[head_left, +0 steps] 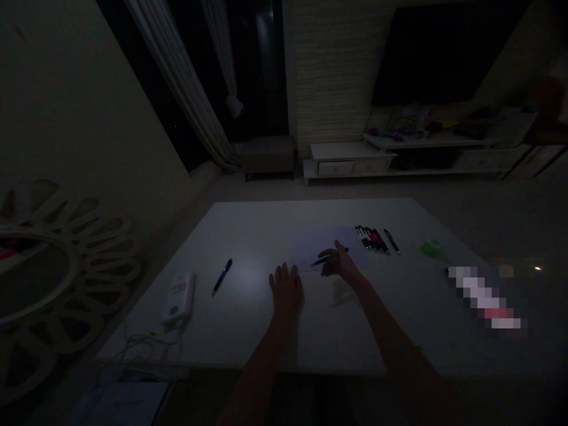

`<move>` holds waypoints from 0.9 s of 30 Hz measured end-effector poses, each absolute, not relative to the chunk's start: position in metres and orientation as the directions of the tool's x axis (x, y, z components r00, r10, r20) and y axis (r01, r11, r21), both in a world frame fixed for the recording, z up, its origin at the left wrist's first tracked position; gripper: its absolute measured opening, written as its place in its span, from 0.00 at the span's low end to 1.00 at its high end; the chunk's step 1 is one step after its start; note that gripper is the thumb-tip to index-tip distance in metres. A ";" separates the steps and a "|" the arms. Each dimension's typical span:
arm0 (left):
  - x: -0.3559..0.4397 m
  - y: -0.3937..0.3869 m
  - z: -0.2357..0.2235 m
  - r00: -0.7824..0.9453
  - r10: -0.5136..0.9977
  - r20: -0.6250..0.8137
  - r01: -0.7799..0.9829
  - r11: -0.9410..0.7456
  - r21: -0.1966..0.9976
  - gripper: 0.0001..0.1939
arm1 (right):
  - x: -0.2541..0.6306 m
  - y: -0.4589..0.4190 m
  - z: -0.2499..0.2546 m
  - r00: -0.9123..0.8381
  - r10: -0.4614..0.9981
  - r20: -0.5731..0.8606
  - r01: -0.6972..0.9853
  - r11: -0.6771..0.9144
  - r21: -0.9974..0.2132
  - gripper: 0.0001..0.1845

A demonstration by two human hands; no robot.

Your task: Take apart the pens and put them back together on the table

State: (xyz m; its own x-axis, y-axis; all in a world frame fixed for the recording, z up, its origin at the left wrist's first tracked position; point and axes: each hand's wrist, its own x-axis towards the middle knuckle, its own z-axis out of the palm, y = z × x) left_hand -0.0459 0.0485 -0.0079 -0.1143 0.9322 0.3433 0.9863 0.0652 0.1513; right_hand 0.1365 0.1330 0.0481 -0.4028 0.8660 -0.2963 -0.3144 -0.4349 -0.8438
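1. The right hand (342,266) grips a dark pen (327,258) between thumb and fingers, its tip pointing left, above the near part of a sheet of paper (315,241).
2. The left hand (286,291) is open, palm down and fingers spread, on the desk (252,228), just beside the sheet's near left corner; whether a fingertip touches the paper, I cannot tell.
3. The sheet lies nearer the far edge than the near one, with a strip of white surface between it and that far edge.
4. A row of pens (373,239) lies along the sheet's right side; a single pen (391,241) sits just beside it, and a green item (430,248) nearer the right edge.
5. Left of the left hand, bare surface stretches to a blue pen (222,277); beyond it, a white device (178,297) with cables (153,338) lies towards the near left corner.
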 end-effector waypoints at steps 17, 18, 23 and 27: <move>-0.043 0.046 -0.004 -0.132 0.953 0.272 0.987 0.101 0.126 0.22 | 0.053 0.181 -0.015 -0.058 0.998 0.038 0.112 0.045 -0.993 0.13; -0.043 0.046 -0.004 -0.134 0.953 0.271 0.987 0.102 0.127 0.22 | 0.052 0.181 -0.017 -0.069 0.996 0.057 0.142 0.066 -0.988 0.11; -0.042 0.046 -0.002 -0.127 0.956 0.264 0.987 0.097 0.125 0.22 | 0.049 0.183 -0.018 -0.070 0.996 0.063 0.279 0.080 -0.957 0.10; -0.042 0.045 -0.001 -0.124 0.957 0.261 0.988 0.095 0.121 0.22 | 0.049 0.182 -0.016 -0.067 0.996 0.053 0.321 0.072 -0.944 0.10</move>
